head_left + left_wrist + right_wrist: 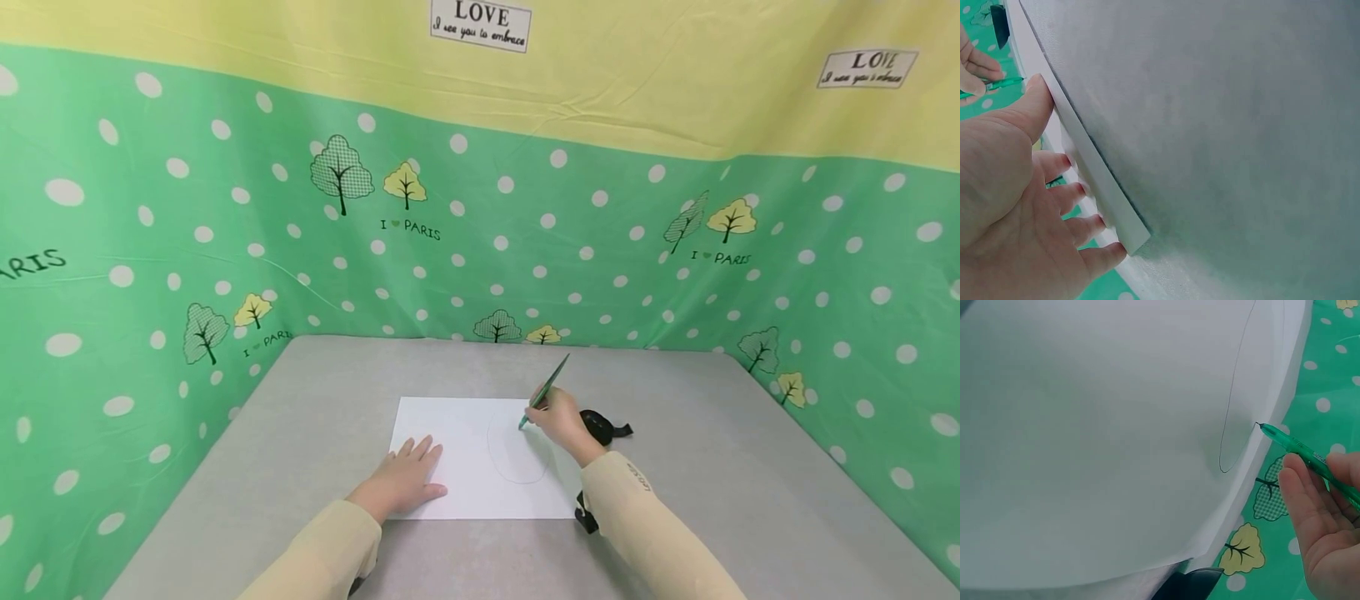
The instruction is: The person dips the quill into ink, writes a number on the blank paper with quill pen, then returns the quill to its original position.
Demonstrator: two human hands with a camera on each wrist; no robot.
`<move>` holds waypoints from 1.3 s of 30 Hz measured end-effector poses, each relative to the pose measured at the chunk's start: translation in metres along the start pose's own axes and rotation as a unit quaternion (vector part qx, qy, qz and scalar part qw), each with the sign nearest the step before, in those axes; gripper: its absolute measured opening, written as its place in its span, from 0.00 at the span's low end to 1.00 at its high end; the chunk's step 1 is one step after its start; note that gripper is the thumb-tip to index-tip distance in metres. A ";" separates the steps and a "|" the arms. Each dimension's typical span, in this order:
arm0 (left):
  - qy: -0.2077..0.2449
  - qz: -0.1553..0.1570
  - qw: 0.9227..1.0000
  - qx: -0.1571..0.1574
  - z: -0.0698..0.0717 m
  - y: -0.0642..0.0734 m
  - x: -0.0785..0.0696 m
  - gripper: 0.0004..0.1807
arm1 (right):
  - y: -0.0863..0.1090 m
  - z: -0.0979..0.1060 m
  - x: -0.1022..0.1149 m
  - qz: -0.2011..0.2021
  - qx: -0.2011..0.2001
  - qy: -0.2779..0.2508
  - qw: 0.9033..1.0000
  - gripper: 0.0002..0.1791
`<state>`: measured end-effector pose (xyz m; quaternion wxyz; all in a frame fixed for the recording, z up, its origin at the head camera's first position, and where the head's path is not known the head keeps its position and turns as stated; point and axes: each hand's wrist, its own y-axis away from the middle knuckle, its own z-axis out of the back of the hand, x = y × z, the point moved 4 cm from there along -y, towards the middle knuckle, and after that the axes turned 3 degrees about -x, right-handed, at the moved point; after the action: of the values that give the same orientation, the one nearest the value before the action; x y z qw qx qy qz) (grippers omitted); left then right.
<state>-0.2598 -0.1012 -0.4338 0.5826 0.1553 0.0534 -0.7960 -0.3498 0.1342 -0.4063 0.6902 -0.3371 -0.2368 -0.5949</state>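
Note:
A white sheet of paper [465, 496] lies flat on the grey table. My left hand [405, 479] rests on its left part with the fingers spread; the left wrist view shows the thumb and fingertips [1102, 257] along the sheet. In my right hand [558, 417] I hold a green pen [553, 375], its top slanting up and away. The pen's tip [1261, 425] meets the paper at the end of a thin curved line [1229, 400]. From the head view that line is a large rounded outline, unclosed at the upper right, on the sheet's right half.
Just right of the paper, behind my right wrist, sits a black rounded object [597, 427] with a strap-like end. Another black piece [586, 517] shows by the sheet's near right corner, partly under the sleeve. A green and yellow patterned cloth [495, 242] surrounds the table [337, 375].

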 end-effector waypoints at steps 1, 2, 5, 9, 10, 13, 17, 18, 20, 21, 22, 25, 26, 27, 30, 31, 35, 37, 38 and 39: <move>0.000 0.000 1.000 0.000 0.000 0.000 0.000 0.36 | 0.000 0.000 0.000 0.000 0.001 -0.001 1.000 0.05; 0.000 0.000 1.000 0.001 0.000 0.001 0.000 0.36 | 0.000 -0.001 0.000 0.001 0.001 -0.001 1.000 0.06; 0.000 0.000 1.000 0.003 0.001 0.001 -0.001 0.36 | 0.000 -0.002 0.002 0.001 0.002 -0.003 1.000 0.06; 0.003 -0.001 1.000 0.002 0.002 0.002 -0.001 0.36 | 0.000 -0.003 0.003 0.000 0.003 -0.001 1.000 0.05; 0.002 -0.002 1.000 0.002 0.002 0.002 -0.001 0.35 | 0.000 -0.003 0.003 0.000 0.004 0.000 1.000 0.05; 0.002 -0.002 1.000 0.002 0.002 0.002 -0.001 0.36 | 0.000 -0.003 0.004 0.000 0.004 0.003 1.000 0.06; 0.001 -0.001 1.000 0.002 0.002 0.002 -0.001 0.36 | 0.000 -0.004 0.005 0.001 0.005 0.001 1.000 0.06; 0.001 0.000 1.000 0.003 0.002 0.001 0.000 0.36 | 0.000 -0.004 0.005 0.002 0.005 0.001 1.000 0.06; 0.000 0.000 1.000 0.002 0.001 0.001 0.000 0.36 | 0.000 -0.004 0.005 0.004 0.004 0.000 1.000 0.06; 0.000 -0.001 1.000 0.002 0.001 0.000 0.000 0.36 | 0.000 -0.004 0.006 0.005 0.004 0.000 1.000 0.06; -0.001 -0.001 1.000 0.001 0.001 0.000 0.000 0.36 | 0.000 -0.004 0.006 0.006 0.004 0.000 1.000 0.06; -0.003 -0.003 1.000 0.001 0.000 -0.001 0.001 0.36 | 0.000 -0.004 0.006 0.006 0.004 0.001 1.000 0.06; -0.004 -0.003 1.000 0.001 -0.001 -0.001 0.001 0.36 | 0.000 -0.004 0.007 0.006 0.004 0.001 1.000 0.06; -0.004 -0.003 1.000 0.001 -0.001 -0.001 0.001 0.36 | 0.000 -0.004 0.007 0.006 0.004 0.001 1.000 0.05; -0.007 -0.003 1.000 0.001 -0.001 -0.002 0.002 0.36 | 0.000 -0.005 0.007 0.006 0.004 -0.002 1.000 0.05; -0.008 -0.003 1.000 0.001 -0.001 -0.002 0.001 0.36 | 0.000 -0.005 0.007 0.006 0.004 -0.003 1.000 0.05; -0.007 -0.002 1.000 0.001 -0.001 -0.001 0.001 0.36 | 0.000 -0.006 0.009 0.006 0.003 -0.006 1.000 0.05; -0.007 -0.001 1.000 0.001 -0.001 -0.002 0.001 0.36 | 0.000 -0.007 0.009 0.004 0.002 -0.002 1.000 0.05; -0.006 -0.001 1.000 0.001 -0.001 -0.002 0.001 0.36 | 0.000 -0.007 0.009 0.002 0.002 -0.002 1.000 0.05; -0.007 -0.001 1.000 0.001 -0.001 -0.002 0.001 0.36 | 0.000 -0.007 0.009 0.002 0.002 -0.001 1.000 0.05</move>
<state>-0.2618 -0.1014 -0.4359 0.5818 0.1507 0.0485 -0.7977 -0.3491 0.1226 -0.4045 0.6915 -0.3368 -0.2383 -0.5929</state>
